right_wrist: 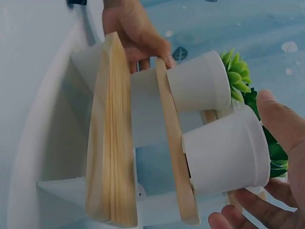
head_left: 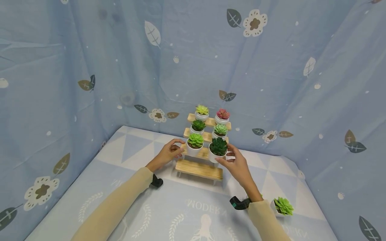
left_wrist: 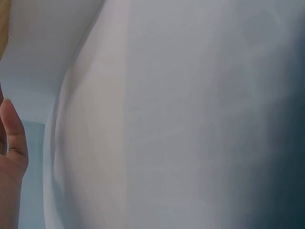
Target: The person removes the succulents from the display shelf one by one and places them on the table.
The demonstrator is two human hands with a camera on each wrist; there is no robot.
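A tiered wooden plant stand (head_left: pixel 199 169) with white supports holds small potted succulents in two columns. My right hand (head_left: pixel 238 165) holds the white pot of a dark green succulent (head_left: pixel 218 147), thumb and fingers on opposite sides. That pot's base meets the second-lowest shelf (right_wrist: pixel 174 138), with a thin dark gap at one edge. At the same shelf's left end, my left hand (head_left: pixel 169 154) grips the wood between thumb and fingers. Beside the held pot stands a bright green succulent (head_left: pixel 195 142). In the left wrist view, only part of the left hand (left_wrist: pixel 13 148) shows.
Higher shelves carry a yellow-green succulent (head_left: pixel 202 110), a red one (head_left: pixel 222 114), a dark green one (head_left: pixel 198 126) and a pale green one (head_left: pixel 220 130). Another potted succulent (head_left: pixel 282 206) lies tilted on the table by the right forearm. A patterned blue curtain (head_left: pixel 193 67) hangs behind.
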